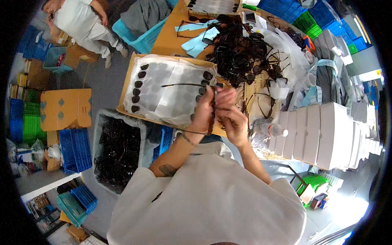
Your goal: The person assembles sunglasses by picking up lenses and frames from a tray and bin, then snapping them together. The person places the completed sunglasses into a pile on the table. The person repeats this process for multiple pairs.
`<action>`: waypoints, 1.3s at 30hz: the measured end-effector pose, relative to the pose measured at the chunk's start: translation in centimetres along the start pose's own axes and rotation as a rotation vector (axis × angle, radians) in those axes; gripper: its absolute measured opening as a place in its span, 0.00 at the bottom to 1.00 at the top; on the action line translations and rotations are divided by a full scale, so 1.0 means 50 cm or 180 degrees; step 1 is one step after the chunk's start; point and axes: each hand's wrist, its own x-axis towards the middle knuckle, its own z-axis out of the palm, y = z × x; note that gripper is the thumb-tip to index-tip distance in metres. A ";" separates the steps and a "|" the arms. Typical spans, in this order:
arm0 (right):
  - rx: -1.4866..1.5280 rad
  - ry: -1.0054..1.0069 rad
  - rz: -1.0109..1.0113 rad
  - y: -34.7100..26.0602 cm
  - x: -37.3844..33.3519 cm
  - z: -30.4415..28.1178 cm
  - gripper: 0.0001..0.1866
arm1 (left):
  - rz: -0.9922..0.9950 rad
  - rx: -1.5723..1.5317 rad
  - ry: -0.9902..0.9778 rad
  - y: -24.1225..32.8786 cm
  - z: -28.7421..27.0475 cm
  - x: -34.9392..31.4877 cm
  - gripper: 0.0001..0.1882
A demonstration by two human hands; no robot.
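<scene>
My left hand [203,113] is closed around a dark pair of sunglasses [184,85], its two temples unfolded and reaching left. Curled and slightly blurred, the fingers of my right hand [232,118] are at the front of the same pair. Its lenses are mostly hidden by my hands. Below and to the left lies a shallow cardboard box [130,87] lined with white translucent sheets [163,92]. Dark lenses [138,83] of sunglasses line up along both of its short sides. Beyond my hands spreads a tangled heap of dark sunglasses [237,51].
A grey-lined bin [98,157] full of dark glasses stands to my left. White boxes [322,130] form a row at the right, by a plastic bottle [277,130]. Blue cloths [198,43] lie beyond the box. A person [79,20] stands at the far left.
</scene>
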 end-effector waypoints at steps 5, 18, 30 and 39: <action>0.2883 -0.0602 0.2232 -0.030 -0.010 0.083 0.20 | 0.1442 0.1799 0.0336 0.088 -0.070 -0.051 0.22; 0.0389 -0.0438 0.1421 0.076 0.009 0.340 0.10 | 0.1887 0.3658 0.1093 0.092 -0.242 -0.161 0.11; 0.0575 -0.0247 0.1506 0.185 0.186 0.302 0.29 | 0.1288 0.1192 0.0670 0.267 -0.276 -0.077 0.18; 0.0779 0.0331 0.2121 0.307 0.246 0.310 0.22 | -0.0223 0.4183 0.0878 0.223 -0.413 -0.061 0.17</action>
